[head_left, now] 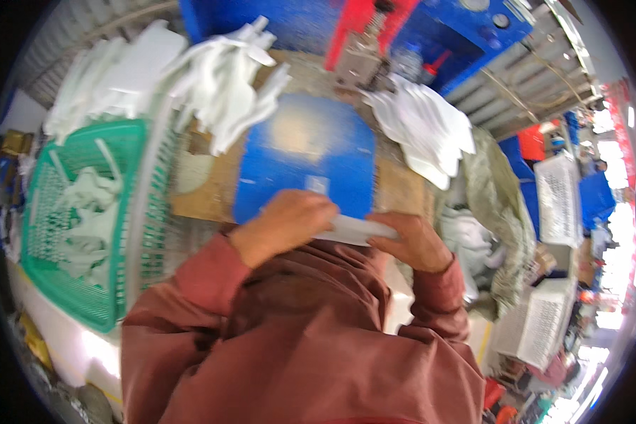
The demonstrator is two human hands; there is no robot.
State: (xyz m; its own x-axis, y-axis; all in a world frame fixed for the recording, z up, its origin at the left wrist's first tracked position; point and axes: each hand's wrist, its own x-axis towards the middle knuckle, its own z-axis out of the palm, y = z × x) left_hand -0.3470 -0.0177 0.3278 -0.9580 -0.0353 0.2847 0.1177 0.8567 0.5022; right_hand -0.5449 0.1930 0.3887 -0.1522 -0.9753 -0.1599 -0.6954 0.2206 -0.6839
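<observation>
Left hand, right hand: both clamped on thin white flexible-looking strip, near edge of blue rectangular board; uneven pull could crease it.

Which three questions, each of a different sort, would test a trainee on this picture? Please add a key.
1. True or false: the white piece reaches from the left hand to the right hand, along the near side of the blue board.
2. What colour is the leftmost basket? A) red; B) green; C) black.
3. Fill in near or far: the red machine frame stands beyond the ___ edge of the blue board.

Key: 1. True; 2. B; 3. far.
</observation>
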